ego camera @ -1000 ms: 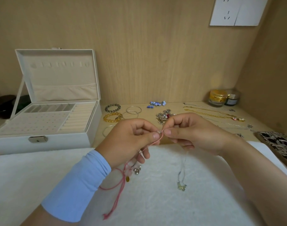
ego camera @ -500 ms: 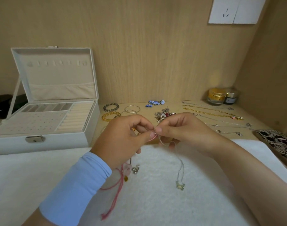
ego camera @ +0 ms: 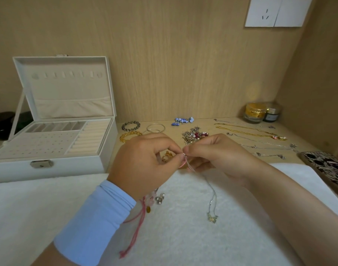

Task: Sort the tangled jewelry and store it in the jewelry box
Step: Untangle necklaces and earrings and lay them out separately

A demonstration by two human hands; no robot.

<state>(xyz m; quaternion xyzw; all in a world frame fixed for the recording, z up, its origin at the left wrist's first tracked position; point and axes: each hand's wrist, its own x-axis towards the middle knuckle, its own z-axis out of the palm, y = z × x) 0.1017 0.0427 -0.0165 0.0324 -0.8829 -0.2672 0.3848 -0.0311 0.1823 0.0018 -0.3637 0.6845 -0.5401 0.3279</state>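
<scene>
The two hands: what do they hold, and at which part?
Both hands pinch the tangle where the pink cord meets the silver chain; the butterfly pendant hangs free.

Hands (ego camera: 183, 160) drew closer — pinching same knot.

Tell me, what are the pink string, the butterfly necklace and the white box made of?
Pink string: looks like soft woven cord, matte with a frayed end. Butterfly necklace: seems a thin silvery metal chain, since it glints; the pendant's material is unclear. White box: probably smooth faux leather outside, cream fabric lining inside, shiny metal clasp.
</scene>
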